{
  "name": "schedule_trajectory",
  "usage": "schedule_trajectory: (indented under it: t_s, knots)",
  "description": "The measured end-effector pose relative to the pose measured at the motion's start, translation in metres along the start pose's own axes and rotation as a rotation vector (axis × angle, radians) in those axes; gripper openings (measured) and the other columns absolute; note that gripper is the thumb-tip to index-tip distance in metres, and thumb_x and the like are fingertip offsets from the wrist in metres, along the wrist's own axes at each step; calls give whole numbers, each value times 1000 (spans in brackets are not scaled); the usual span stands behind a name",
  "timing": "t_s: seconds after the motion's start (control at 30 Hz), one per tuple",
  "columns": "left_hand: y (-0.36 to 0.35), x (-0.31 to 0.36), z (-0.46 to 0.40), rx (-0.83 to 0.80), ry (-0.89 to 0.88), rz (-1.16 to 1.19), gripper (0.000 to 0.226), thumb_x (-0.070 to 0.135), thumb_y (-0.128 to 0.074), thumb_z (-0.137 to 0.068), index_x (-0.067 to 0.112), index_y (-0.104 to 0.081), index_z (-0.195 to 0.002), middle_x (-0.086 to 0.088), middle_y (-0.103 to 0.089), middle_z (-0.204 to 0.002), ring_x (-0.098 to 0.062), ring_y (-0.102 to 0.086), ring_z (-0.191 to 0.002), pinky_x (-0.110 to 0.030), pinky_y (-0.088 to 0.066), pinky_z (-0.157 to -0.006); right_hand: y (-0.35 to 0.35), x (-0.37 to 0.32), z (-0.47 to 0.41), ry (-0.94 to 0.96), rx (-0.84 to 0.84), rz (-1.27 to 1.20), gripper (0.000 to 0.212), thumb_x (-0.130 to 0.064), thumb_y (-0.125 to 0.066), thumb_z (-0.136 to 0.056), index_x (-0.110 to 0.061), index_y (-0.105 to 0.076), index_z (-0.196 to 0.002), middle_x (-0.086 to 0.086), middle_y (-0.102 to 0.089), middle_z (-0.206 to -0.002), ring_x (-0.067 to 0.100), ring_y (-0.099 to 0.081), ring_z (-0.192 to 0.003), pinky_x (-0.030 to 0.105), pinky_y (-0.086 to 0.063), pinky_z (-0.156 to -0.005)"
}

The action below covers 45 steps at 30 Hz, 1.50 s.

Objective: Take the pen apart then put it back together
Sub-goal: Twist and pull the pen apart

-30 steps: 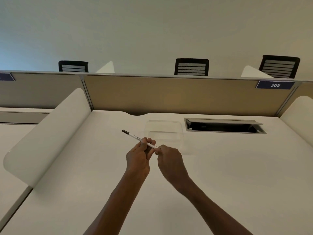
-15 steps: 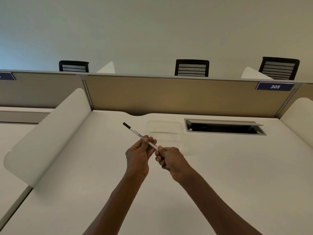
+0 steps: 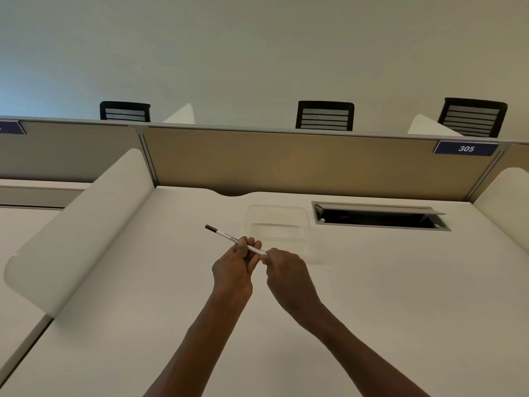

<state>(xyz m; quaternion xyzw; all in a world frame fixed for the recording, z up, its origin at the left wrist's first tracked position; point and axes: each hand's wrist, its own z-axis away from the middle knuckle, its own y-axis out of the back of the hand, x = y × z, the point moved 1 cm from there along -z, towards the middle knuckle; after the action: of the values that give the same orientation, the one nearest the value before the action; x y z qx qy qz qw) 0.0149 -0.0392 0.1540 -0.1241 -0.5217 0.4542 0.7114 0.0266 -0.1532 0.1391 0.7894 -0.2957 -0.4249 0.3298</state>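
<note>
Since half a second ago the right hand (image 3: 286, 270) has rolled knuckles-up and its fingertips have closed in on the near end of the pen (image 3: 229, 237); the pen itself has barely shifted, maybe a touch flatter. Left hand (image 3: 234, 267) is about where it was.

Grip now: I read the left hand as clenched around the pen's white barrel near the middle, thumb and fingers wrapped over it. Right hand pinches the barrel end at roughly 4 o'clock from the left hand's fingers. Whatever sits under those fingertips (cap, tip, plug) is hidden, so I can't tell what exactly it has.

Pen is held in the air above the desk (image 3: 372, 282), dark end pointing out toward 10 o'clock, other end buried in the right hand. A clear plastic container (image 3: 277, 224) sits on the desk at about 1 o'clock from the hands, well apart from them and looks empty as far as I can see. Open cable hatch (image 3: 378, 217) further out at 2 o'clock.

Progress, my call: pen looks whole, no loose parts on the desk or in the container. So I'd say disassembly is only starting, first pull or twist on the near end. All the taking apart and the whole reassembly are left.
</note>
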Motion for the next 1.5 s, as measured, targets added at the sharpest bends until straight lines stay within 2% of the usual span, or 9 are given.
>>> schedule_trajectory:
  t_s: [0.17, 0.37, 0.57, 0.77, 0.9, 1.07, 1.23, 1.33, 1.5]
  knots:
    - [6, 6, -4, -155, -45, -45, 18, 8, -53, -97, -3, -68, -98, -9, -74, -85, -22, -75, -84, -29, -60, -66, 23, 1, -16, -673, -526, -1028, 41, -31, -44, -102, -5, -70, -86, 3, -65, -65, 11, -50, -50, 21, -39, -47]
    - [5, 15, -2, -255, -45, -124, 19, 9, -51, -97, 0, -67, -104, -8, -75, -86, -23, -74, -89, -32, -62, -75, 34, 2, -16, -950, -782, -1498, 28, -25, -49, -100, -7, -67, -89, 5, -64, -71, 9, -52, -49, 16, -38, -38]
    - [4, 9, 0, -127, -137, -148, 16, 6, -55, -96, -2, -68, -102, -9, -75, -84, -23, -74, -87, -30, -61, -72, 21, -10, -15, -852, -461, -1089, 34, -22, -47, -102, -10, -63, -75, -1, -55, -58, 5, -43, -44, 15, -34, -42]
    - [-6, 3, 5, 84, -73, 1, 14, 12, -63, -92, -1, -70, -95, -9, -77, -79, -22, -76, -80, -28, -62, -62, -1, -13, -4, 28, 122, 117, 13, -1, -63, -84, -8, -68, -75, 6, -65, -63, 22, -57, -54, 27, -44, -49]
    - [-4, 3, 6, 145, 15, 47, 14, 9, -63, -93, -4, -68, -92, -15, -75, -82, -24, -76, -76, -28, -60, -54, -11, 5, 0, 353, 176, 353, 7, 0, -72, -81, -4, -68, -85, 7, -62, -66, 20, -55, -56, 31, -48, -44]
    - [3, 0, 2, 104, 0, 25, 15, 9, -61, -94, -4, -68, -95, -14, -74, -89, -22, -76, -76, -29, -61, -58, -9, 1, 2, 213, 68, 193, 13, -13, -62, -93, -7, -67, -83, 6, -64, -67, 19, -55, -57, 32, -48, -52]
    - [10, 3, -6, -29, -44, 5, 17, 8, -58, -95, -5, -67, -100, -11, -73, -85, -22, -75, -80, -29, -61, -63, 18, -2, -26, -434, -483, -621, 39, -30, -47, -101, -3, -69, -82, 5, -69, -64, 14, -58, -51, 26, -48, -50]
    - [10, 6, -7, -88, -62, -11, 17, 10, -57, -95, -3, -68, -99, -9, -76, -83, -21, -75, -83, -28, -60, -64, 33, 3, -33, -589, -708, -890, 42, -30, -41, -104, -2, -70, -90, 8, -70, -70, 12, -56, -55, 20, -45, -50]
    - [6, 5, -4, -82, -108, -13, 16, 10, -57, -95, 0, -68, -101, -7, -76, -82, -21, -75, -81, -29, -62, -67, 27, -2, -28, -724, -621, -1032, 35, -26, -46, -103, -6, -67, -83, 3, -63, -63, 8, -51, -50, 16, -39, -46]
